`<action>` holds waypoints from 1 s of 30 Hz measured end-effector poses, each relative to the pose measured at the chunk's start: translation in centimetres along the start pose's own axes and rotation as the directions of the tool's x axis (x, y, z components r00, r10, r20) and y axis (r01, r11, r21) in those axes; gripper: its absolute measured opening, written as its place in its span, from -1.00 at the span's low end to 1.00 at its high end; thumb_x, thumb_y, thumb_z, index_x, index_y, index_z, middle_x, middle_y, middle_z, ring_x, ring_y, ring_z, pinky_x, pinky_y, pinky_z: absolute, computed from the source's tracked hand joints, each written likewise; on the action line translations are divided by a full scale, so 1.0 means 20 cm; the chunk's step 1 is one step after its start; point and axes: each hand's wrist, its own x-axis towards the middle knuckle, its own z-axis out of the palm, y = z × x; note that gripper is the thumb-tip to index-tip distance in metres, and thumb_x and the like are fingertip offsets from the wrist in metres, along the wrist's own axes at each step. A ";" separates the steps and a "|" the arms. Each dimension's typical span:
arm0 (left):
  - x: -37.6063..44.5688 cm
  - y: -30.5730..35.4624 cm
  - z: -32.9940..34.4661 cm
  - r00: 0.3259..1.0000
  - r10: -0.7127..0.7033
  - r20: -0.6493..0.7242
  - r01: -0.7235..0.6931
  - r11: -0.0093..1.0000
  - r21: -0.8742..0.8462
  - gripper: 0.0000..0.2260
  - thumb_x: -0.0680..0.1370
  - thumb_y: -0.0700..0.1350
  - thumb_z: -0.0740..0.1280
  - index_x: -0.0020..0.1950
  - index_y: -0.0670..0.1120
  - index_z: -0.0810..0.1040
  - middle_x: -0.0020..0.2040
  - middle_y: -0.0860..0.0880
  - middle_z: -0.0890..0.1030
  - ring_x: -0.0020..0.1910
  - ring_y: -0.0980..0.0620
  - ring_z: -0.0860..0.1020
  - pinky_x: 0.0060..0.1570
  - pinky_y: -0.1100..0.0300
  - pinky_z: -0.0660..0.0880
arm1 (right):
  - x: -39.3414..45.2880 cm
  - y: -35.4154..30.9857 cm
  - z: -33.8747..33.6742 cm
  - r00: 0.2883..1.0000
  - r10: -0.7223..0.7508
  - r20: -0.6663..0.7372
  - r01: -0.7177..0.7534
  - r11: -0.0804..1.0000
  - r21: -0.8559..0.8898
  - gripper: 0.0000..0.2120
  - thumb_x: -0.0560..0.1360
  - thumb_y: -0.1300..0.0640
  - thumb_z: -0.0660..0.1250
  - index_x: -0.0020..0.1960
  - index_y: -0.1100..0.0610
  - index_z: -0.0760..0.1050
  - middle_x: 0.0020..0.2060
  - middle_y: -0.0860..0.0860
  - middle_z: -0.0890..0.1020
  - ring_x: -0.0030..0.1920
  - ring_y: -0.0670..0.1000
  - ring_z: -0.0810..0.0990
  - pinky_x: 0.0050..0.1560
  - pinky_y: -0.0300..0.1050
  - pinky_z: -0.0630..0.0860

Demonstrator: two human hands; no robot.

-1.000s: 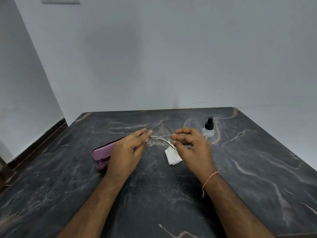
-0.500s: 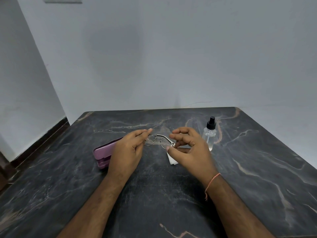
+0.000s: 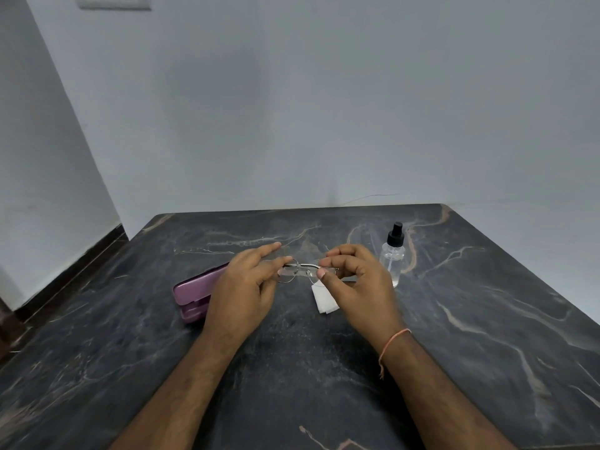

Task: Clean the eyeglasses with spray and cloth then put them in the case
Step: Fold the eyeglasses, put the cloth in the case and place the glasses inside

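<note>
Both hands, left [image 3: 242, 287] and right [image 3: 355, 280], pinching eyeglasses [image 3: 300, 271], purple case [image 3: 194, 292] open, contents hidden, spray bottle [image 3: 393, 258] upright

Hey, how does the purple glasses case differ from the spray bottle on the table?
The purple case lies flat; the spray bottle stands upright. The case is opaque purple; the bottle is clear with a black nozzle. The case sits behind the left hand, partly hidden by it; the bottle stands just past the right hand. Both rest untouched on the dark marble table.
</note>
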 end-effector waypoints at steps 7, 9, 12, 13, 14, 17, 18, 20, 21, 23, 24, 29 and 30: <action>0.01 0.06 -0.03 0.989 0.089 -0.120 -0.085 0.996 0.036 -0.74 0.56 -0.04 0.58 0.25 0.08 0.78 0.07 0.07 0.59 0.02 0.05 0.49 -0.06 0.14 0.50 | -0.02 0.00 0.01 0.958 -0.285 -0.019 0.280 0.951 -0.128 -0.87 0.57 0.18 0.54 0.11 0.09 0.75 0.17 -0.17 0.58 0.10 -0.15 0.67 0.00 -0.31 0.64; 0.01 0.05 -0.03 0.976 0.152 -0.156 -0.142 0.987 0.072 -0.75 0.55 -0.08 0.61 0.22 0.04 0.80 -0.05 0.05 0.56 -0.10 0.02 0.47 -0.18 0.09 0.49 | -0.03 0.00 0.02 0.930 -0.367 -0.016 0.360 0.920 -0.152 -0.85 0.57 0.20 0.54 0.13 0.11 0.74 0.19 -0.08 0.60 0.08 -0.13 0.67 0.03 -0.30 0.65; 0.01 0.04 -0.03 0.966 0.157 -0.205 -0.149 0.987 0.055 -0.79 0.59 -0.09 0.56 0.23 0.01 0.79 -0.09 0.07 0.63 -0.14 0.01 0.52 -0.20 0.05 0.53 | -0.04 -0.03 0.03 0.919 -0.394 -0.013 0.391 0.916 -0.086 -0.73 0.55 0.21 0.57 0.24 0.11 0.70 0.23 -0.03 0.58 0.06 -0.04 0.67 0.03 -0.23 0.68; 0.00 0.04 -0.03 0.964 0.139 -0.226 -0.139 0.990 0.018 -0.80 0.61 -0.08 0.54 0.23 0.00 0.79 -0.08 0.08 0.66 -0.14 0.01 0.56 -0.16 0.04 0.55 | -0.05 -0.04 0.03 0.930 -0.369 -0.008 0.368 0.929 -0.029 -0.64 0.53 0.19 0.59 0.31 0.10 0.66 0.25 -0.04 0.56 0.05 0.00 0.66 0.01 -0.21 0.70; 0.00 0.05 -0.04 0.964 0.107 -0.243 -0.120 0.992 -0.040 -0.80 0.62 -0.09 0.53 0.24 -0.01 0.79 -0.05 0.09 0.70 -0.12 0.03 0.62 -0.11 0.07 0.58 | -0.05 -0.05 0.03 0.940 -0.342 -0.001 0.342 0.939 0.022 -0.52 0.50 0.18 0.62 0.39 0.08 0.61 0.27 -0.05 0.54 0.04 0.03 0.66 -0.01 -0.19 0.71; 0.00 0.08 -0.06 0.965 -0.042 -0.258 -0.020 0.972 -0.235 -0.81 0.64 -0.09 0.49 0.23 -0.03 0.79 0.06 0.14 0.76 0.01 0.21 0.71 0.03 0.25 0.62 | -0.06 -0.05 0.02 0.946 -0.322 0.027 0.321 0.946 0.052 -0.27 0.45 0.12 0.66 0.55 0.03 0.46 0.32 -0.08 0.53 0.08 0.07 0.63 -0.03 -0.19 0.69; 0.00 0.10 -0.06 0.963 -0.098 -0.252 0.021 0.956 -0.293 -0.82 0.64 -0.09 0.48 0.22 -0.03 0.80 0.04 0.17 0.77 -0.01 0.25 0.71 0.00 0.30 0.61 | -0.05 -0.05 0.02 0.943 -0.330 0.039 0.329 0.944 0.029 -0.26 0.45 0.10 0.65 0.56 0.02 0.45 0.34 -0.09 0.54 0.11 0.06 0.62 -0.02 -0.17 0.68; 0.00 0.11 -0.05 0.952 -0.234 -0.197 0.122 0.881 -0.457 -0.85 0.64 -0.08 0.47 0.18 0.01 0.79 -0.14 0.22 0.74 -0.23 0.26 0.67 -0.17 0.34 0.57 | -0.04 -0.02 0.03 0.939 -0.338 0.061 0.340 0.940 -0.035 -0.31 0.49 0.05 0.62 0.56 -0.02 0.46 0.37 -0.10 0.55 0.18 0.02 0.61 0.02 -0.14 0.66; 0.01 0.12 -0.05 0.940 -0.310 -0.143 0.186 0.817 -0.546 -0.85 0.64 -0.08 0.47 0.17 0.03 0.78 -0.26 0.21 0.71 -0.36 0.23 0.61 -0.26 0.33 0.53 | -0.04 -0.02 0.04 0.937 -0.342 0.068 0.347 0.935 -0.071 -0.35 0.51 0.02 0.60 0.55 -0.03 0.48 0.38 -0.12 0.56 0.23 -0.01 0.60 0.04 -0.12 0.65; 0.01 0.13 -0.05 0.907 -0.421 -0.025 0.297 0.680 -0.670 -0.85 0.65 -0.12 0.46 0.17 0.04 0.77 -0.37 0.15 0.67 -0.49 0.19 0.50 -0.37 0.31 0.47 | -0.02 -0.01 0.05 0.923 -0.379 0.068 0.385 0.908 -0.164 -0.44 0.54 -0.05 0.56 0.50 -0.01 0.54 0.35 -0.15 0.60 0.28 -0.06 0.57 0.13 -0.06 0.63; 0.01 0.13 -0.05 0.894 -0.448 0.026 0.334 0.627 -0.703 -0.85 0.66 -0.15 0.45 0.16 0.03 0.78 -0.40 0.11 0.67 -0.51 0.16 0.46 -0.41 0.30 0.43 | -0.02 -0.02 0.06 0.910 -0.409 0.063 0.413 0.887 -0.208 -0.48 0.55 -0.06 0.55 0.47 0.01 0.58 0.33 -0.15 0.62 0.28 -0.06 0.56 0.18 -0.06 0.60; 0.01 0.14 -0.05 0.894 -0.423 0.149 0.374 0.520 -0.768 -0.76 0.68 -0.18 0.43 0.02 0.12 0.83 -0.37 -0.25 0.67 -0.53 0.06 0.47 -0.52 0.26 0.37 | 0.02 -0.07 0.07 0.857 -0.508 0.084 0.506 0.800 -0.322 -0.66 0.58 -0.05 0.53 0.32 0.02 0.70 0.19 -0.13 0.72 0.14 0.05 0.60 0.17 -0.07 0.54; 0.01 0.15 -0.05 0.896 -0.416 0.158 0.371 0.504 -0.780 -0.75 0.68 -0.19 0.43 -0.01 0.11 0.83 -0.36 -0.26 0.67 -0.53 0.08 0.48 -0.52 0.27 0.37 | 0.02 -0.08 0.07 0.852 -0.515 0.091 0.514 0.791 -0.332 -0.69 0.59 -0.04 0.52 0.30 0.00 0.71 0.17 -0.14 0.72 0.12 0.05 0.59 0.14 -0.07 0.54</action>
